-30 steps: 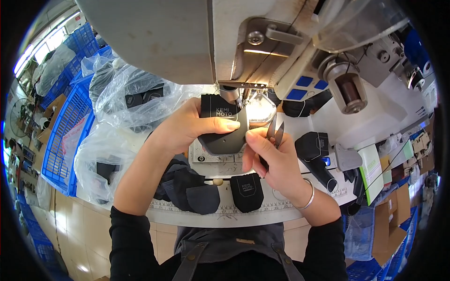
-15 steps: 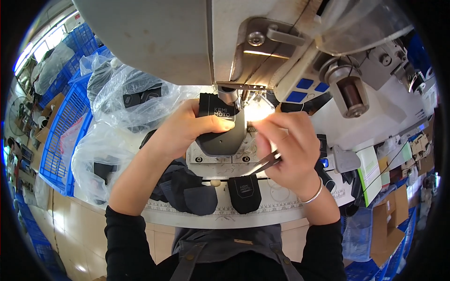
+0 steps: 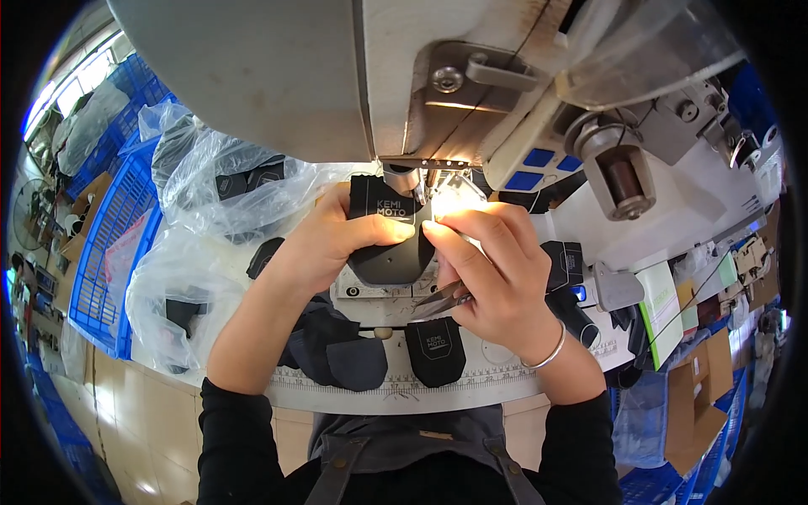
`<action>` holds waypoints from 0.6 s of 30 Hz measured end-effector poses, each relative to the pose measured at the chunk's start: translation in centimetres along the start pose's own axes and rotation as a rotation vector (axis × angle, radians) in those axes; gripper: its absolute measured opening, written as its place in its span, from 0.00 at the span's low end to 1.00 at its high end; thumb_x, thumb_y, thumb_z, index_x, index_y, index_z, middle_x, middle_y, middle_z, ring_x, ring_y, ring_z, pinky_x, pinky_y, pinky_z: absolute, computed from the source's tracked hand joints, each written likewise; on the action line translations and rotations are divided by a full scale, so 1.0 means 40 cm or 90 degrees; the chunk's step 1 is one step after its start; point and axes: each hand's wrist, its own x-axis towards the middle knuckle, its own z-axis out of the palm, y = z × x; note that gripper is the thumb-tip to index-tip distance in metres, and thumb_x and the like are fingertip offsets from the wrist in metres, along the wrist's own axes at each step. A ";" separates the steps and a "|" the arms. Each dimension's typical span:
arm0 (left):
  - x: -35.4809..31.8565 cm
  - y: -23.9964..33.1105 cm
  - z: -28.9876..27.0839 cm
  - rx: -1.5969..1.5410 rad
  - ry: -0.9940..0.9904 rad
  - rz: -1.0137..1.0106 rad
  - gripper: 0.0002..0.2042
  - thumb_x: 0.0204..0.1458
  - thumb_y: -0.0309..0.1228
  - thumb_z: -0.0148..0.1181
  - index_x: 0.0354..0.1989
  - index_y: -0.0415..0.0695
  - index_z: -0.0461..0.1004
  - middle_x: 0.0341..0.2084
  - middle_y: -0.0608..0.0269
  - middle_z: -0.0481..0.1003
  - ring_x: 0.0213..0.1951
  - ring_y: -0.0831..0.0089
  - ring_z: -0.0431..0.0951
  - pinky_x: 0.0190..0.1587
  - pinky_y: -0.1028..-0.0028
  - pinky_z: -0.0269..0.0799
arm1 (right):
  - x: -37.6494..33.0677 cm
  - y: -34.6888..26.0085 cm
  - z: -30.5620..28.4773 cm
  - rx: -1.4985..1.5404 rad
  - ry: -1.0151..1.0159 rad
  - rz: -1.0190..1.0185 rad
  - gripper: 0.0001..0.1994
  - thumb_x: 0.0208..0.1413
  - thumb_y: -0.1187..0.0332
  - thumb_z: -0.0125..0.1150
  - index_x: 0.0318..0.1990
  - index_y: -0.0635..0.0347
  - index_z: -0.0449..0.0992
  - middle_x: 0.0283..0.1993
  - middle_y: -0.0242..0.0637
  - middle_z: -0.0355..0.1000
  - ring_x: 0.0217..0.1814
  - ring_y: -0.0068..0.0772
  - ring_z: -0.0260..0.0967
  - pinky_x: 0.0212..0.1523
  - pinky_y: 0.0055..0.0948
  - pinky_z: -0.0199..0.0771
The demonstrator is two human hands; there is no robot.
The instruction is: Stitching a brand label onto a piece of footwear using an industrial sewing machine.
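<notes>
A black fabric piece [image 3: 389,259] with pale lettering lies under the sewing machine head [image 3: 406,178]. My left hand [image 3: 326,240] is closed on its left side, thumb pressed flat on top. My right hand [image 3: 497,268] has thumb and index finger brought together at the piece's right edge, beside the brightly lit needle area; glare hides what they pinch. Tucked in the right palm is a dark pointed metal tool, apparently thread snips [image 3: 439,301], its tips pointing left. A similar black piece [image 3: 435,353] lies on the table in front of me, with dark fabric pieces [image 3: 341,349] left of it.
Clear plastic bags [image 3: 189,278] with dark pieces inside cover the table's left side, next to a blue crate [image 3: 105,273]. A thread spool [image 3: 627,177] hangs at the right. More black pieces [image 3: 562,263] lie right of my hand. A ruler strip [image 3: 497,379] follows the table's front edge.
My right hand has moved left and slightly down, its fingertips now meeting the fabric's edge by my left thumb. The tool in its palm came along. The left hand keeps its hold.
</notes>
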 end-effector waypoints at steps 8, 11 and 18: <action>0.004 0.003 0.007 -0.014 0.004 0.009 0.19 0.40 0.26 0.58 0.44 0.37 0.68 0.31 0.63 0.73 0.33 0.79 0.71 0.40 0.77 0.67 | -0.004 0.005 0.006 -0.005 0.010 -0.001 0.17 0.27 0.80 0.58 0.33 0.61 0.73 0.33 0.35 0.67 0.29 0.37 0.62 0.27 0.28 0.65; 0.004 0.006 0.004 -0.007 -0.001 -0.007 0.19 0.40 0.26 0.58 0.44 0.36 0.68 0.31 0.63 0.72 0.33 0.78 0.71 0.39 0.77 0.67 | -0.002 0.007 0.009 -0.005 0.015 -0.006 0.17 0.27 0.81 0.58 0.33 0.61 0.73 0.32 0.35 0.67 0.28 0.37 0.62 0.27 0.28 0.65; 0.009 0.008 0.000 -0.004 -0.004 -0.002 0.15 0.41 0.25 0.58 0.40 0.37 0.71 0.30 0.64 0.73 0.32 0.79 0.72 0.39 0.78 0.67 | -0.002 0.004 0.010 -0.007 0.010 0.005 0.18 0.28 0.81 0.58 0.34 0.60 0.73 0.33 0.34 0.67 0.28 0.37 0.61 0.27 0.28 0.64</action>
